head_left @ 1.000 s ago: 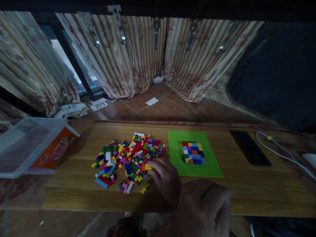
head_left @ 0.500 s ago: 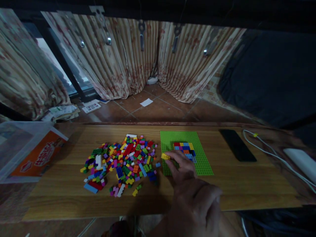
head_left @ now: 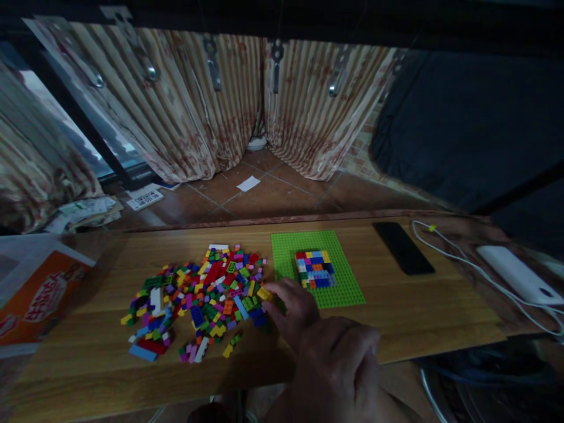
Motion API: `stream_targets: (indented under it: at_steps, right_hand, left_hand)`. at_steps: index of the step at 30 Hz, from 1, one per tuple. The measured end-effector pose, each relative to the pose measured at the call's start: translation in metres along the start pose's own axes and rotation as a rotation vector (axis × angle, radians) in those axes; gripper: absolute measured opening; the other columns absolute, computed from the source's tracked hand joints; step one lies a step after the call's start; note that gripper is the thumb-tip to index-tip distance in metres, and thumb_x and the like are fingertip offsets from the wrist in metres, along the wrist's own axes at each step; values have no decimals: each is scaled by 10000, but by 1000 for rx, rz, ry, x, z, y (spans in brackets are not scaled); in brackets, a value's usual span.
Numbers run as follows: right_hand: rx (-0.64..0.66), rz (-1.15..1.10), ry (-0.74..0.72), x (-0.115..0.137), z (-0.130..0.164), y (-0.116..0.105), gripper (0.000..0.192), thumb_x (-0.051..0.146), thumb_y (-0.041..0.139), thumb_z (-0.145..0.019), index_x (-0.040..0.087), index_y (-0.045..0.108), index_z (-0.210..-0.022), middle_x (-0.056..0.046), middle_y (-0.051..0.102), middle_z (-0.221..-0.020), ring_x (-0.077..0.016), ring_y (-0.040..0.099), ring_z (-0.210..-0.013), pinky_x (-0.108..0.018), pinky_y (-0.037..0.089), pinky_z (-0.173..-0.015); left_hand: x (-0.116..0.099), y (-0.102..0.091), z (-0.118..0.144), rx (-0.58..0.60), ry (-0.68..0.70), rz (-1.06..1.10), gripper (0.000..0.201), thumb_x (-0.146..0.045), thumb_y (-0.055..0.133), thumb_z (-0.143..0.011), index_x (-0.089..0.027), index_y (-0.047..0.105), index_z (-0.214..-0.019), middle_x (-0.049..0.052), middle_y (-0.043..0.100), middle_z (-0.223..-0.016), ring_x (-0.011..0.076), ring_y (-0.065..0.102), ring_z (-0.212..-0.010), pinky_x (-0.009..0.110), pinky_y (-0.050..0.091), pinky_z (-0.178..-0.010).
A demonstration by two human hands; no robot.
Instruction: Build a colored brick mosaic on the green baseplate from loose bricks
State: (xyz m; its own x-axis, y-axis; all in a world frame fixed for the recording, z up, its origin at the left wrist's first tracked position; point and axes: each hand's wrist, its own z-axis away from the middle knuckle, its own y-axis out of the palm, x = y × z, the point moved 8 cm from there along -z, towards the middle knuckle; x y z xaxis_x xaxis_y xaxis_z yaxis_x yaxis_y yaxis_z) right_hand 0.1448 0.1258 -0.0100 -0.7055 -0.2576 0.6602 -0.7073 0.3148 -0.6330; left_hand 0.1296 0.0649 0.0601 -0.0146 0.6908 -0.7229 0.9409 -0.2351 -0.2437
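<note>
Pinching a small yellow brick (head_left: 264,293) at the studded pile's (head_left: 198,299) right edge, left hand (head_left: 293,308) closed on it, right hand (head_left: 339,370) loosely curled, empty, beside green baseplate (head_left: 348,288), smooth wooden board (head_left: 418,317).

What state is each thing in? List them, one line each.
right hand: fingers on the loose bricks, grip unclear
left hand: curled, nothing seen in it
loose bricks: scattered in a pile
green baseplate: flat, partly built on
brick block: assembled on the baseplate
phone: flat, screen dark
</note>
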Motion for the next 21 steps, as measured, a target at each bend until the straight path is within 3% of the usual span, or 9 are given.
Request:
stream_targets:
  at_steps: [7,13,18,21]
  right_hand:
    - [44,17,22,6,-2,14,153,182,588,-848,224,649,-982,-28,689,-911,-177,637,-863,-302,504,-753]
    - [91,-14,-78,20,-2,18,144,289,571,-908,250,667,-1007,-60,710,-888,-203,656,-791,-332,541,-703]
    - [-9,-35,-64,10,-4,5,215,244,468,-961,243,679,-1006,-50,730,-919,-192,687,-845,-321,550,-733]
    - [-72,-4,-41,-4,-6,-6,217,225,477,-950,222,693,-971,-42,733,-891,-179,692,-816,-310,552,-723]
  left_hand:
    - [-2,-2,0,-25,27,5,167,-76,503,-842,-138,623,-941,21,652,-727,121,620,-653,234,526,-595]
    - [-2,-4,1,-13,23,-42,170,-130,466,-886,-150,628,-934,21,670,-717,122,629,-633,244,538,-592]
    - [-2,-4,1,-45,10,-30,175,-154,476,-880,-143,649,-857,17,673,-671,115,631,-584,231,524,-565]
    - [4,4,5,31,-25,-63,172,-127,489,-835,-146,657,-809,20,665,-641,118,622,-551,233,520,-534]
